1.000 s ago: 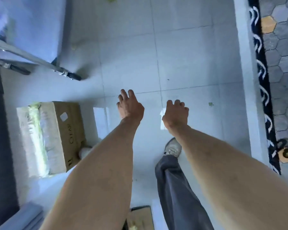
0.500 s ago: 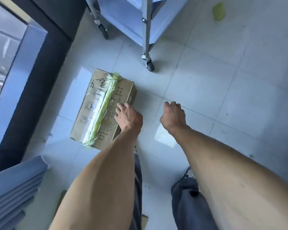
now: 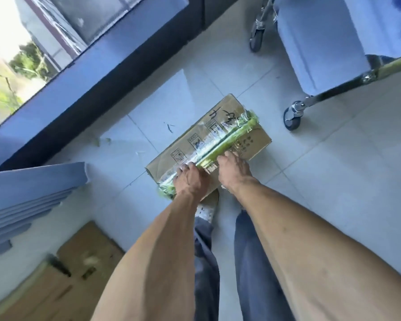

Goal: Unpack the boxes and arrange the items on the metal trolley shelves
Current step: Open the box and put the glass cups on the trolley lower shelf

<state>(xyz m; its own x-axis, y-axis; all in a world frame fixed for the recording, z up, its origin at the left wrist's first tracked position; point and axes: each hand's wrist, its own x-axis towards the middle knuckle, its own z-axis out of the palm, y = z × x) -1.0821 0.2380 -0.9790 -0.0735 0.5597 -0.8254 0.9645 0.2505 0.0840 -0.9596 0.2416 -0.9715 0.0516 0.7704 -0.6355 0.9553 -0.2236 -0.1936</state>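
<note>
- Cardboard, flattened, lies at the floor's near-left corner [image 3: 56, 281], below a stack of pale panels [image 3: 33, 193] at the left edge; we leave both alone.
- We place the task's box [image 3: 218, 137] on the tiled floor [image 3: 333, 181] about mid-frame, closed, its seam bound by shiny clear and green tape [image 3: 232, 137] running its length, near end toward our feet.
- Our left hand [image 3: 189, 179] rests on the near end of that seam, fingers curled down onto the tape; whether they pinch a loose edge we cannot tell.
- Our right hand [image 3: 234, 170] lies just beside it on the box top, fingers [image 3: 232, 156] bent over the tape line; its hold is likewise unclear.
- We judge the step to be opening this box: unpacking has barely begun, and nothing is out.
- The next move, we think, calls for finding a tape edge at the near end and peeling it along the seam while the other hand steadies the box.
- The metal trolley [image 3: 322, 42] stands at the floor's far-right side, one castor [image 3: 292, 119] near the box's far corner.
- Against half a second ago: only the left hand touched the box then and the right hung over bare tile; now both are on the seam, and the view has swung so the box sits centred.
</note>
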